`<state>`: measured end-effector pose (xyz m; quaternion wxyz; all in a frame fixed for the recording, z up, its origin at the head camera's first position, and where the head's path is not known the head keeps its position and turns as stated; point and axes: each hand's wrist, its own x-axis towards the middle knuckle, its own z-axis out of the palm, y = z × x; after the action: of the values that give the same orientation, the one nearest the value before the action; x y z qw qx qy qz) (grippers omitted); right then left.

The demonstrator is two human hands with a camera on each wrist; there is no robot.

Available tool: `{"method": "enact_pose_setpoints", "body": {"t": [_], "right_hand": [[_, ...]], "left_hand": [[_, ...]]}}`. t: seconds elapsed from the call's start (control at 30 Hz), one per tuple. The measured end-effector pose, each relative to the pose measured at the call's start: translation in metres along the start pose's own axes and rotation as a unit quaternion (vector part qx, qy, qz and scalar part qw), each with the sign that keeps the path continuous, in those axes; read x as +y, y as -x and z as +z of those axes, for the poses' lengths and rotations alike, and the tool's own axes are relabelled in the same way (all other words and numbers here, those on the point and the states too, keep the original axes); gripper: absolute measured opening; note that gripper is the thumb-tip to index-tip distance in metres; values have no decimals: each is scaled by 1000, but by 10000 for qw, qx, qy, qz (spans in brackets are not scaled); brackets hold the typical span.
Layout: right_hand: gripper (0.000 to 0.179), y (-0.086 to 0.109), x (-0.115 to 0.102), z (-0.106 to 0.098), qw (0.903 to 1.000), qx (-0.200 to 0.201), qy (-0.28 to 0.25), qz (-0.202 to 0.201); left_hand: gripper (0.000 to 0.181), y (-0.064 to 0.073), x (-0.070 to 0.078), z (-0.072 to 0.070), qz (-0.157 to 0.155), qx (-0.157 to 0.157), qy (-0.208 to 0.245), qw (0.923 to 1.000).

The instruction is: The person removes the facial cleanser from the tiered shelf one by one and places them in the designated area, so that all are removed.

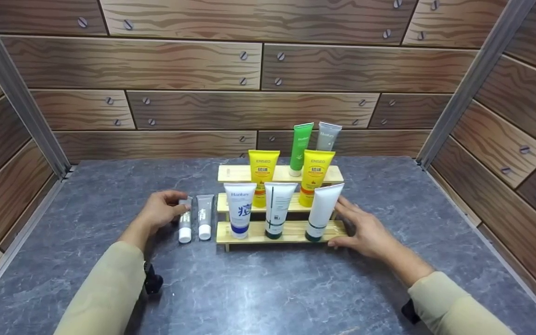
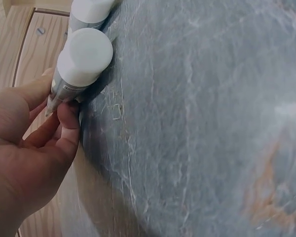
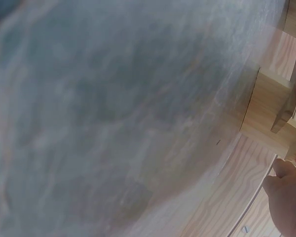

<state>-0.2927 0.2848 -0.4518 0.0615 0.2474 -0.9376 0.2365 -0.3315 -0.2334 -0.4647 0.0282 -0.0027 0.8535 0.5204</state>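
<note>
My left hand (image 1: 163, 210) pinches a small silver tube with a white cap (image 1: 184, 225), lying on the table left of the display rack. In the left wrist view, thumb and fingers close around the body of this tube (image 2: 64, 91), below its cap. A second silver tube (image 1: 205, 217) lies beside it. At the right end of the three-step wooden rack (image 1: 291, 229), my right hand (image 1: 365, 232) grips the lowest step, thumb at the front. The right wrist view shows part of that hand (image 3: 288, 197) against the rack's side (image 3: 266, 98).
On the front step stand a white-and-blue tube (image 1: 239, 209), a white tube (image 1: 279, 209) and a tilted white tube (image 1: 326, 209). Two yellow tubes (image 1: 263, 177) stand behind, then a green tube (image 1: 301, 149) and a grey tube (image 1: 328, 136). Wood-patterned walls (image 1: 193, 60) enclose the grey table (image 1: 249, 293).
</note>
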Motion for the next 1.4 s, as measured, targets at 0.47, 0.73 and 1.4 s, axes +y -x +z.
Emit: {"method": "enact_pose_setpoints", "body": {"t": [0.47, 0.73, 1.4], "right_hand": [[101, 0, 1, 0, 10000, -7, 29, -15], [102, 1, 0, -1, 9999, -69, 73, 72], [100, 0, 0, 0, 9999, 42, 41, -84]], "left_hand": [[40, 2, -4, -2, 124, 50, -183, 9997], [41, 0, -4, -1, 127, 99, -153, 9998], [46, 9, 1, -17, -60, -158, -361, 9992]]}}
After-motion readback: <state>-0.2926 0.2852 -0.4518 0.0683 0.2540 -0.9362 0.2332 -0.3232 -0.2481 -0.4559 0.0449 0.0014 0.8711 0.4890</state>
